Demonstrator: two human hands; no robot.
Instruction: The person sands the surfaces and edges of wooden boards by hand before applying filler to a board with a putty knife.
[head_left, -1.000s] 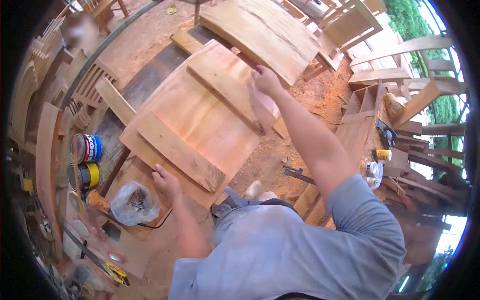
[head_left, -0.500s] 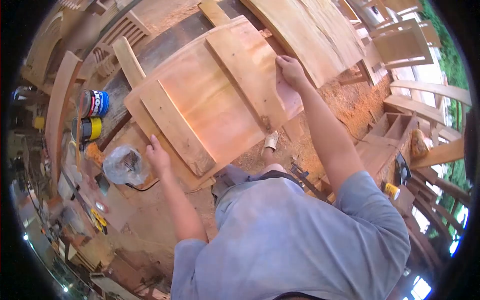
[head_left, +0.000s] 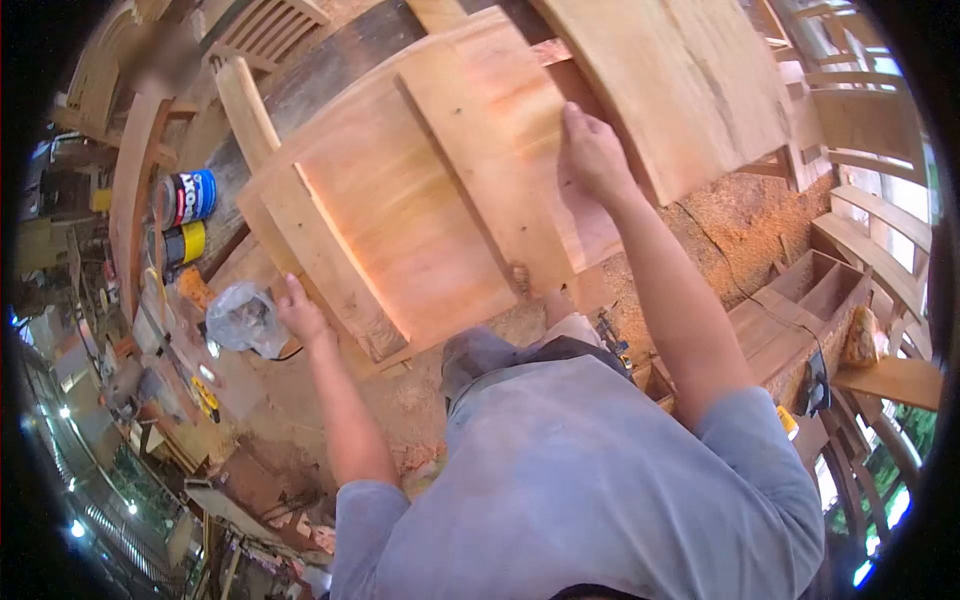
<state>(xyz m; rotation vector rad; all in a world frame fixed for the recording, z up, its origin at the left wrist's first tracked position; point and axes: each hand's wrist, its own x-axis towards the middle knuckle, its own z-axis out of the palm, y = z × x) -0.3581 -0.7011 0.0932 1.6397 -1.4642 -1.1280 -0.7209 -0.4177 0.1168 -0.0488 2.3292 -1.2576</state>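
Observation:
A wide wooden panel (head_left: pixel 400 190) with two battens across it lies tilted in front of me, over a dark bench (head_left: pixel 345 60). At its near left edge, my left hand (head_left: pixel 300 312) is closed on the rim, thumb or finger on top. My right hand (head_left: pixel 597 155) grips the panel's right edge, with fingers bent over beside the wider batten (head_left: pixel 485 150). The narrower batten (head_left: pixel 335 265) lies nearer my left hand. The undersides of both hands' grips are hidden.
Two cans (head_left: pixel 190 197) and a clear plastic bag (head_left: pixel 243 320) are at the left. A large wooden slab (head_left: pixel 670 90) lies at the upper right. An open wooden box frame (head_left: pixel 800 300) and chair parts stand at the right. Sawdust covers the floor.
The view has shifted a little, and the panel's far edge sits higher in it. Both hands keep hold of the panel. The foot seen below the panel is now mostly hidden.

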